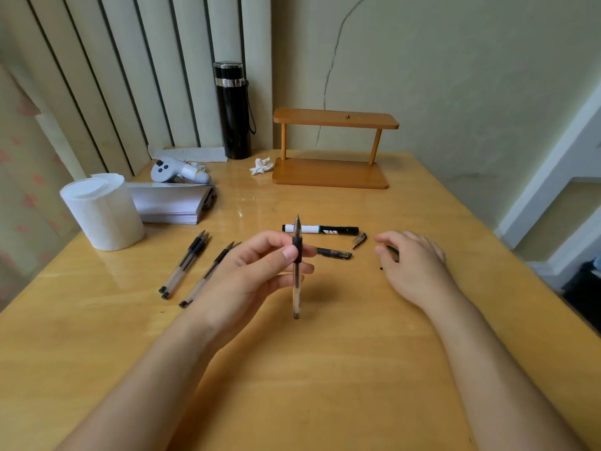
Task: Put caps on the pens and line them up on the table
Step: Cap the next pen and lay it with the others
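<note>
My left hand [260,271] holds an uncapped clear gel pen [296,288] upright by its black grip, tip pointing up. My right hand [411,262] rests palm down on the table, its fingers over a small dark cap [393,250] that is mostly hidden. Two loose caps lie between the hands: one [335,253] behind the held pen and one [359,240] further right. A black and white marker [320,229] lies crosswise beyond them. Several uncapped pens [185,263] lie in a row on the left, another [208,275] partly behind my left wrist.
A paper roll [102,213], a stack of paper [172,203] and a grey controller [179,170] sit at the back left. A black flask [232,110], a crumpled tissue [260,166] and a wooden shelf [331,148] stand at the back by the wall.
</note>
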